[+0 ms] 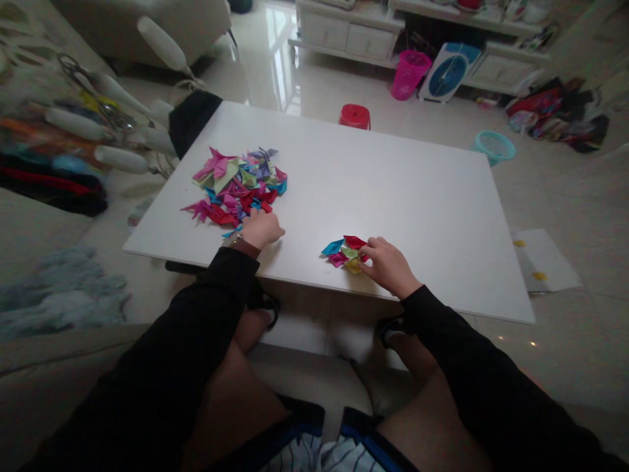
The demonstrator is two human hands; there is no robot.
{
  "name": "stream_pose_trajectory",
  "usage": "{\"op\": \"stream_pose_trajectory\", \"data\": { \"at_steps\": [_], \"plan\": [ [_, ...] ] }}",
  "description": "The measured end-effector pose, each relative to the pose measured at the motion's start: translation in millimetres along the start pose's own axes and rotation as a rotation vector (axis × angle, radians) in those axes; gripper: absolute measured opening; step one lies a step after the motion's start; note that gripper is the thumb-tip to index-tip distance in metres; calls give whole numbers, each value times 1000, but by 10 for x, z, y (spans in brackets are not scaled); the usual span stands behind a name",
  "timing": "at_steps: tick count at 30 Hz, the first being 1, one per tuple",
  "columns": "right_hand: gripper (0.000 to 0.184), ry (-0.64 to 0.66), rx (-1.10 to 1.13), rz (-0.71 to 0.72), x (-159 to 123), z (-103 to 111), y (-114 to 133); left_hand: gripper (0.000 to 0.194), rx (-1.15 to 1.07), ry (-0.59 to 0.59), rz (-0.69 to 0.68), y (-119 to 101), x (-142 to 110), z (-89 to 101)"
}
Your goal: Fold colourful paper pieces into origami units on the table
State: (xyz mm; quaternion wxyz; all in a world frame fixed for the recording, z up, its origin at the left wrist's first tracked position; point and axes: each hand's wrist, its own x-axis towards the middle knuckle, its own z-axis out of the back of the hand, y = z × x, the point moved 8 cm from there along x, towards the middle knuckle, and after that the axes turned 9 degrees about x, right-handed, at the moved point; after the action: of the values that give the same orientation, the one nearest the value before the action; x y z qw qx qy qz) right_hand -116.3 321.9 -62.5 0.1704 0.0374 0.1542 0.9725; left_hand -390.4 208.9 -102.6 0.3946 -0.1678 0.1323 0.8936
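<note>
At the near left of the white table (pixel 393 190) lies a heap of folded paper cranes (pixel 230 180) in pink, red, blue, purple and pale green. My left hand (pixel 261 229) rests at the heap's near edge, fingers bent down; their tips are hidden among the cranes. Nearer the front edge, right of the heap, several pointed folded paper pieces (pixel 350 252) sit close together in a small cluster, blue, red, pink, green and yellow. The thumb and forefinger of my right hand (pixel 388 262) pinch the cluster's right side.
A red stool (pixel 354 117) stands behind the table's far edge. On the floor are a teal basin (pixel 494 145), a pink basket (pixel 411 73) and a blue and white fan (pixel 446 73). A lamp with white shades (pixel 162 42) leans in at the left.
</note>
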Motion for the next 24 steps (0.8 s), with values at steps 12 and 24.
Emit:
{"op": "stream_pose_trajectory", "data": {
  "at_steps": [12, 24],
  "plan": [
    [6, -8, 31, -18, -29, 94, -28, 53, 81, 117, -7, 82, -15, -144],
    [8, -52, 70, -52, -114, 249, -83, 36, -176, -31, -63, -149, 30, 103]
  ]
}}
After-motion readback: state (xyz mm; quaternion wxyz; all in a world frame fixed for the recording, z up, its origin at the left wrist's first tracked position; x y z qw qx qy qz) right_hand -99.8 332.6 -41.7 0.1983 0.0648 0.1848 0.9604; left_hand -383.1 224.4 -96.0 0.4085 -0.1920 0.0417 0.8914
